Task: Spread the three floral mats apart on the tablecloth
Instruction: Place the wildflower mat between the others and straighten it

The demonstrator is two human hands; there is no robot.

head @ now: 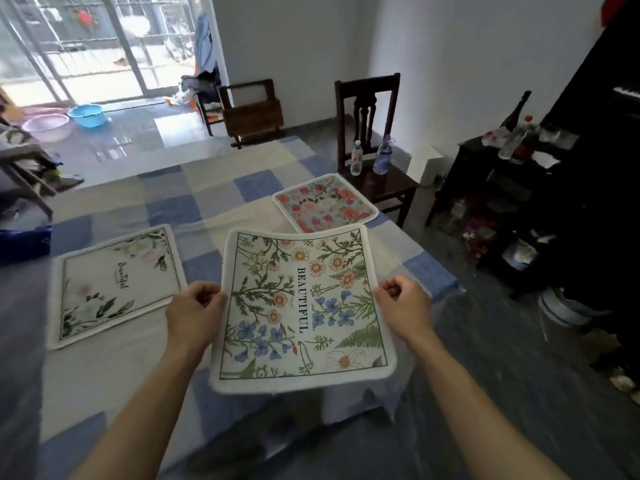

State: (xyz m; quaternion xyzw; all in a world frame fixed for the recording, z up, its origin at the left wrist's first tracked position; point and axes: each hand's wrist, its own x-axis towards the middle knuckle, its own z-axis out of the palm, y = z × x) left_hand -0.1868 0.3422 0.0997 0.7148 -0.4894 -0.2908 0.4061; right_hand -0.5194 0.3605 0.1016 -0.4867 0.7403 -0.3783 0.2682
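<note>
Here, a person's two bare hands hold a wildflower mat (304, 303) printed "BEAUTIFUL" above a blue-and-cream checked tablecloth (194, 202). The left hand (195, 311) pinches the mat's left edge and the right hand (403, 306) pinches its right edge; the fingertips are tucked under the mat, hidden. The mat's far edge covers the near corner of a pink rose mat (323, 202) lying by the table's right side. A pale mat with green leaves (116, 285) lies flat to the left, apart from both. Its small script is hard to read.
</note>
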